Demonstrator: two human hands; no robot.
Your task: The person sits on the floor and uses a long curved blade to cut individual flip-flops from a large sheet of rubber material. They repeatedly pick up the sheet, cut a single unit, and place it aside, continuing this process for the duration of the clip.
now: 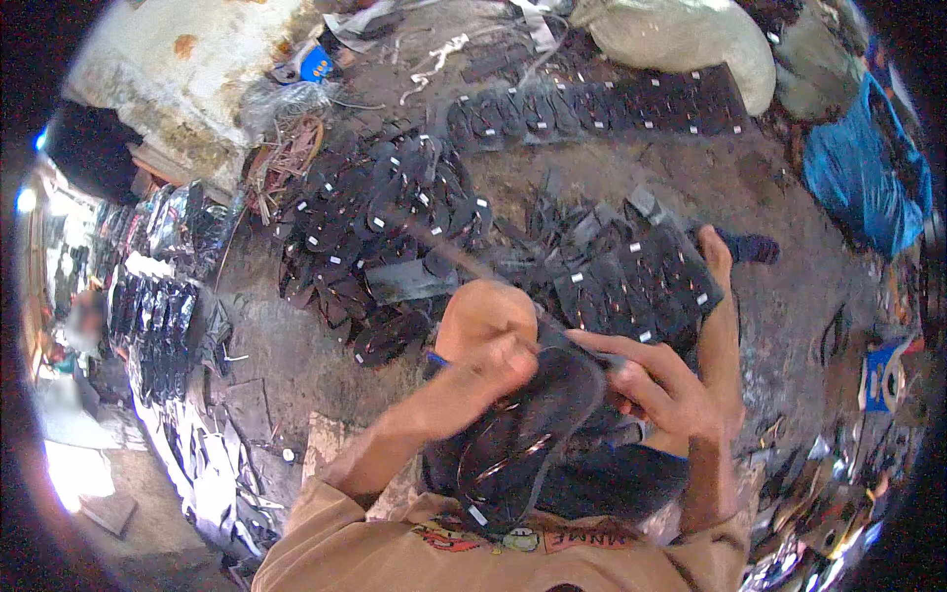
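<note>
A black sandal (523, 434) with a thin, shiny strap line and a small white label lies over my lap, tilted against my raised knee. My left hand (505, 363) is closed at the sandal's far edge, next to the knee, and seems to pinch it; the fingertips are partly hidden. On the sandal's right side my right hand (656, 385) is closed round a long, thin, blade-like tool (464, 259), its index finger stretched along it. The tool slants up and left past the knee, blurred by motion. Its grip is mostly hidden by the fingers.
Beyond my knee lie a heap of black sandals (380, 202), loose dark scraps (552, 222) and a row of labelled black sandals (641, 286). A long row (602, 107) spans the far floor. A blue plastic bag (863, 168) stands far right; stacked wrapped goods (153, 306) are left.
</note>
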